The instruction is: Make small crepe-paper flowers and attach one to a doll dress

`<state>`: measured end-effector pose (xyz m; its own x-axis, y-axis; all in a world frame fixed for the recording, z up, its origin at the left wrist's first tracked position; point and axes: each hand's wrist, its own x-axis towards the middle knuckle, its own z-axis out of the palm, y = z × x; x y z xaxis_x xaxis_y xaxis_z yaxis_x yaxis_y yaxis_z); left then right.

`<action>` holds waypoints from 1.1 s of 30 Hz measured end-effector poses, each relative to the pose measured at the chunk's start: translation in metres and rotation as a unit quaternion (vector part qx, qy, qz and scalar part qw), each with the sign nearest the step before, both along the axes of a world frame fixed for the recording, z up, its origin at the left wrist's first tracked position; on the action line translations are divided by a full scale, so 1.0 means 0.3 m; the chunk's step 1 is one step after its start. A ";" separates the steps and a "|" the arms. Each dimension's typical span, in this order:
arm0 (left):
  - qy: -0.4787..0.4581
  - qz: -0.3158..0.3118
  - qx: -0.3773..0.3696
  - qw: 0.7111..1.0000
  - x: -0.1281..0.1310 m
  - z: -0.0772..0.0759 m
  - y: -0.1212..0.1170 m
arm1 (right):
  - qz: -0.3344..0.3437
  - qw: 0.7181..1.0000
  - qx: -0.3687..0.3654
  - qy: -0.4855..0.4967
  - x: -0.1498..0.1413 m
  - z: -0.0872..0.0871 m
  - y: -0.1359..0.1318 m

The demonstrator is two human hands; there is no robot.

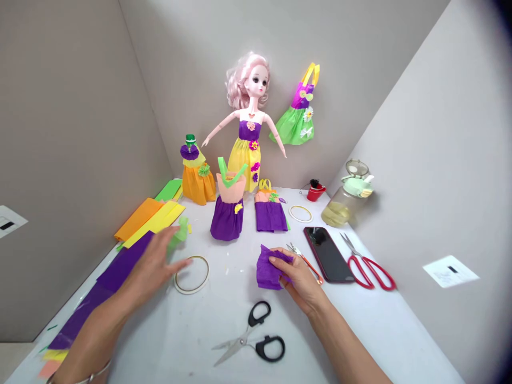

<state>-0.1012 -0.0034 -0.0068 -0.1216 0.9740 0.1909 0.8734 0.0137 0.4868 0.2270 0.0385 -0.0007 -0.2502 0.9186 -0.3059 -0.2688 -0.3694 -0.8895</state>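
Observation:
A piece of purple crepe paper [267, 272] is pinched between the thumb and fingers of my right hand [298, 274], above the table's middle. To the left, my left hand [156, 264] is slightly blurred, its thumb and fingers spread apart. A light green scrap [182, 230] shows at its fingertips; whether they touch it I cannot tell. Close to the left thumb lies a roll of narrow tape [207, 274]. Black-handled scissors [242, 340] lie partly open at the front. Just behind my right hand are orange-handled snips [310, 262], partly hidden.
Folded purple [108, 282], yellow [156, 221] and orange paper [138, 217] line the left side. A doll [251, 120] and small paper dresses [227, 218] stand at the back. On the right are a phone [328, 255], red-handled scissors [374, 272] and a jar [340, 205].

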 end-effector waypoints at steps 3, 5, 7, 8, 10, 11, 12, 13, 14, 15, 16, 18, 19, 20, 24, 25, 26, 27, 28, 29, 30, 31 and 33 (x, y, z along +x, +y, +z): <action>0.033 -0.161 -0.067 0.984 0.041 -0.070 -0.036 | 0.017 1.000 0.003 -0.004 -0.005 0.000 -0.008; 0.059 -0.194 -0.063 0.977 0.028 -0.108 -0.028 | 0.029 1.000 0.002 -0.003 -0.011 0.001 -0.014; 0.085 -0.128 -0.012 0.988 -0.007 -0.112 0.001 | 0.036 0.999 0.000 -0.010 -0.018 0.000 -0.019; 0.103 -0.081 0.008 0.991 -0.021 -0.100 0.017 | 0.038 0.999 0.001 -0.014 -0.021 0.000 -0.022; 0.102 -0.030 0.032 0.994 -0.018 -0.050 0.036 | 0.044 0.999 0.002 -0.021 -0.030 -0.002 -0.027; 0.076 -0.043 0.035 0.996 0.007 -0.019 0.037 | 0.046 0.999 0.004 -0.022 -0.036 -0.005 -0.030; 0.029 -0.069 0.029 0.997 0.047 0.011 0.030 | 0.047 0.999 0.005 -0.021 -0.042 -0.008 -0.033; -0.039 -0.093 0.012 0.995 0.101 0.037 0.019 | 0.048 0.999 0.009 -0.019 -0.049 -0.011 -0.036; -0.124 -0.118 -0.024 0.985 0.163 0.055 0.006 | 0.049 0.999 0.016 -0.020 -0.056 -0.015 -0.039; -0.217 -0.147 -0.076 0.962 0.229 0.063 -0.008 | 0.049 0.998 0.026 -0.022 -0.062 -0.019 -0.043; -0.304 -0.179 -0.123 0.928 0.293 0.062 -0.020 | 0.051 0.998 0.038 -0.026 -0.067 -0.023 -0.046; -0.443 -0.221 -0.183 0.849 0.395 0.033 -0.033 | 0.051 0.996 0.067 -0.037 -0.072 -0.028 -0.050; -0.496 -0.220 -0.215 0.812 0.427 0.012 -0.034 | 0.048 0.995 0.081 -0.046 -0.072 -0.030 -0.051; -0.523 -0.213 -0.243 0.789 0.444 -0.011 -0.034 | 0.044 0.993 0.092 -0.057 -0.070 -0.031 -0.050; -0.514 -0.249 -0.307 0.761 0.410 -0.056 -0.028 | 0.039 0.989 0.106 -0.095 -0.060 -0.035 -0.039; -0.514 -0.254 -0.310 0.758 0.393 -0.053 -0.028 | 0.043 0.989 0.106 -0.097 -0.062 -0.035 -0.037; -0.521 -0.257 -0.302 0.756 0.380 -0.046 -0.027 | 0.049 0.988 0.107 -0.100 -0.066 -0.035 -0.036; -0.532 -0.260 -0.291 0.752 0.371 -0.038 -0.026 | 0.057 0.987 0.110 -0.105 -0.072 -0.034 -0.036; -0.545 -0.260 -0.279 0.747 0.366 -0.029 -0.024 | 0.068 0.984 0.116 -0.114 -0.079 -0.031 -0.037; -0.559 -0.256 -0.272 0.740 0.367 -0.022 -0.022 | 0.081 0.981 0.124 -0.125 -0.085 -0.026 -0.038; -0.572 -0.250 -0.271 0.733 0.369 -0.016 -0.019 | 0.092 0.977 0.135 -0.137 -0.089 -0.019 -0.038; -0.582 -0.241 -0.275 0.726 0.373 -0.011 -0.015 | 0.095 0.972 0.153 -0.152 -0.089 -0.008 -0.038; -0.602 -0.210 -0.274 0.721 0.378 -0.005 -0.007 | 0.073 0.952 0.211 -0.208 -0.073 0.022 -0.039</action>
